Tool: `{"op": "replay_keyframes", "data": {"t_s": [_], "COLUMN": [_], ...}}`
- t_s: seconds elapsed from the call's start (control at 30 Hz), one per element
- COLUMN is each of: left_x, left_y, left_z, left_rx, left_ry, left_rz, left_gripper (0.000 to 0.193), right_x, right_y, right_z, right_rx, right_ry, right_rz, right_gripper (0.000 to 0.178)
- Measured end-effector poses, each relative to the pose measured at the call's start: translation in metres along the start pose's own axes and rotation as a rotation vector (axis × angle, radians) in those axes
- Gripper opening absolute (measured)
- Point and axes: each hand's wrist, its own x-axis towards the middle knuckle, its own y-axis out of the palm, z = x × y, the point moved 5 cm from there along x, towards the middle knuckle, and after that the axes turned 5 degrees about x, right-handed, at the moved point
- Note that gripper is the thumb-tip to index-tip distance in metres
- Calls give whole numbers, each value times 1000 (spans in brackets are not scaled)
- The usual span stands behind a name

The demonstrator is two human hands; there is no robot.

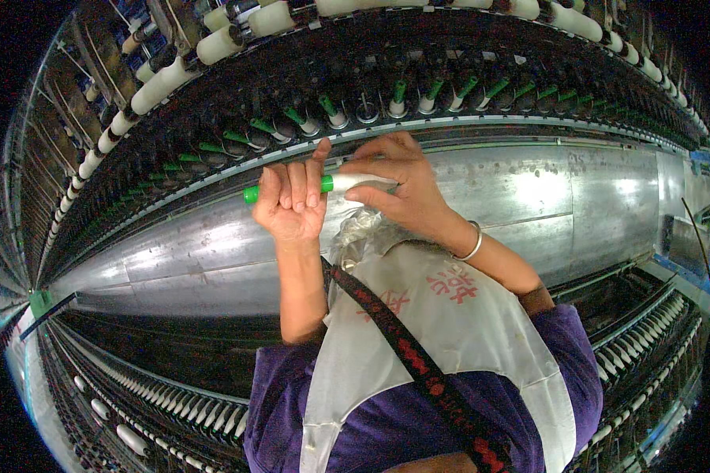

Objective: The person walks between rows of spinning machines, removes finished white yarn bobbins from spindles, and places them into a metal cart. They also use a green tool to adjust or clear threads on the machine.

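Horizontally held green bobbin (323,185) carries white yarn at right.

The bobbin (323,185) held between the left hand (292,201) and the right hand (398,185) looks like smooth, glossy green plastic at its bare end, with matt white yarn wound soft and fibrous over the rest. Behind it the machine's long panel (528,197) is brushed sheet metal, dull grey with smeared bright reflections and faint scuffs, while the spindles (308,120) above show shiny green plastic tips on pale bases. The apron (450,315) is thin, slightly sheeny white cloth, the sleeves (568,347) matt purple fabric, the strap (402,347) coarse woven webbing, the bangle (473,244) polished metal.
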Motion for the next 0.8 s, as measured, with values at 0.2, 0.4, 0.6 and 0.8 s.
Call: {"op": "replay_keyframes", "data": {"t_s": [0.2, 0.4, 0.6, 0.8], "left_x": [-5, -17, -50, -77], "left_y": [12, -9, -53, -70], "left_z": [6, 25, 31, 23], "left_rx": [55, -162, -302, 65], "left_ry": [39, 71, -371, -557], "left_rz": [22, -306, -339, -365], "left_gripper": [36, 10, 26, 28], "right_x": [9, -15, -15, -12], "right_y": [6, 14, 19, 24], "right_z": [5, 1, -56, -26], "right_rx": [78, -294, 1222, 460], "right_ry": [47, -152, 768, 279], "right_rz": [-155, -193, -262, 727], "right_gripper": [21, 4, 9, 14]}}
